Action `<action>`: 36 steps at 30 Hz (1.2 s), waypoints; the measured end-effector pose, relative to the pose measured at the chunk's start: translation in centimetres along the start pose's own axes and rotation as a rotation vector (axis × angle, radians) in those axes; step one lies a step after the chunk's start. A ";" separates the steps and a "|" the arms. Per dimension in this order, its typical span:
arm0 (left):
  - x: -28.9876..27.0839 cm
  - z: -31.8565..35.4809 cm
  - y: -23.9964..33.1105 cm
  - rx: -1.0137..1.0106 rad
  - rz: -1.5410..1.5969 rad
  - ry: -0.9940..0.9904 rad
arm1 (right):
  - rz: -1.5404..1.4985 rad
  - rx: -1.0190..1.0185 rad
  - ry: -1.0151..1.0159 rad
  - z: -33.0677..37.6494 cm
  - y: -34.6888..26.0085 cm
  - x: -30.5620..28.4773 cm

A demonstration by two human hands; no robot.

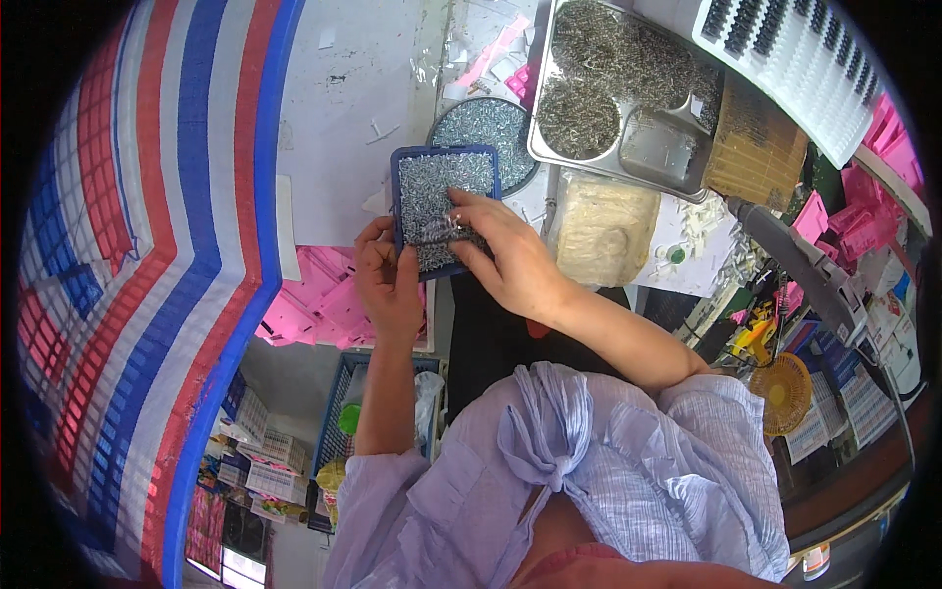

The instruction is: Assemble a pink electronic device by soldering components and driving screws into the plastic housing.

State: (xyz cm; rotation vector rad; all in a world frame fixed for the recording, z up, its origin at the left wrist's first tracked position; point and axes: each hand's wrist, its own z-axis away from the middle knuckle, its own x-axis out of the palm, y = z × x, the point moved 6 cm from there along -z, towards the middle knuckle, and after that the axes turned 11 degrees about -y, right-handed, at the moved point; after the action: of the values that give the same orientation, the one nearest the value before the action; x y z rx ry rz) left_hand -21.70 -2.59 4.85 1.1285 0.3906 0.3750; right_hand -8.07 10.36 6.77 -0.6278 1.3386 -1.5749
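A square dark-blue tray (397,187) full of small silver metal pieces (432,191) is in front of me, over the near edge of the table. My left hand (391,299) grips its left near corner, fingers on the outer side and thumb at the rim. Over the tray's right part, my right hand (510,255) reaches in with fingertips and thumb curled into the pieces. A few shiny bits show between those fingers; their exact kind is too small to tell. Behind the tray, partly covered by it, lies a round dark dish (537,169) of similar pieces.
A steel compartment tray (657,147) with heaps of small springlike parts stands far right, beside a cardboard piece (760,137) and a clear-wrapped pale block (606,226). Pink plastic parts (324,299) lie left below the table edge. A striped sheet (201,196) borders the left.
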 end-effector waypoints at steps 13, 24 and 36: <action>0.0 0.3 0.2 0.019 -0.011 0.017 | -0.018 0.003 -0.010 0.2 0.2 0.3; -0.2 0.7 1.4 -0.016 -0.024 0.036 | -0.067 -0.034 -0.007 -0.1 -0.9 -0.6; -0.1 0.9 1.2 -0.023 -0.020 0.052 | -0.173 -0.085 -0.007 -1.5 -1.4 -0.3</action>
State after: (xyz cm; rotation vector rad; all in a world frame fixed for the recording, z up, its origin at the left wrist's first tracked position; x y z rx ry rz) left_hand -21.45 -2.93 6.32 1.0935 0.4415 0.3907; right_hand -9.73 11.25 7.74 -0.8196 1.3825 -1.6574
